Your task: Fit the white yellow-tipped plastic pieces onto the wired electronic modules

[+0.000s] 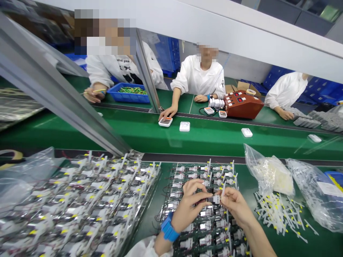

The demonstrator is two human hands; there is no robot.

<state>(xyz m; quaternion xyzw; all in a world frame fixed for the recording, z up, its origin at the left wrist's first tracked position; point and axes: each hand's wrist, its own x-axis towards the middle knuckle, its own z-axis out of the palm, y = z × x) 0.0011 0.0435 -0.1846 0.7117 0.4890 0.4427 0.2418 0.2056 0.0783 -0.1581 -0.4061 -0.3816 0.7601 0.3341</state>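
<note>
In the middle of the head view, my left hand (189,203) pinches a small white-and-metal part (215,199) that looks like a little motor unit. My right hand (235,204) meets it from the other side, its fingers closed on a thin white strip (224,187) that stands up against the part. Whether the strip is fixed to the part cannot be made out. Below both hands lies a tray of similar parts (205,226) in rows, some with white strips and yellow tips. A blue band (168,227) circles my left wrist.
A larger batch of similar parts (88,200) fills the left. Loose white strips (280,212) lie at right beside clear bags (276,175). Beyond runs a green conveyor (211,137) carrying white devices (184,126). Co-workers in white sit across it. A metal post (88,103) slants at left.
</note>
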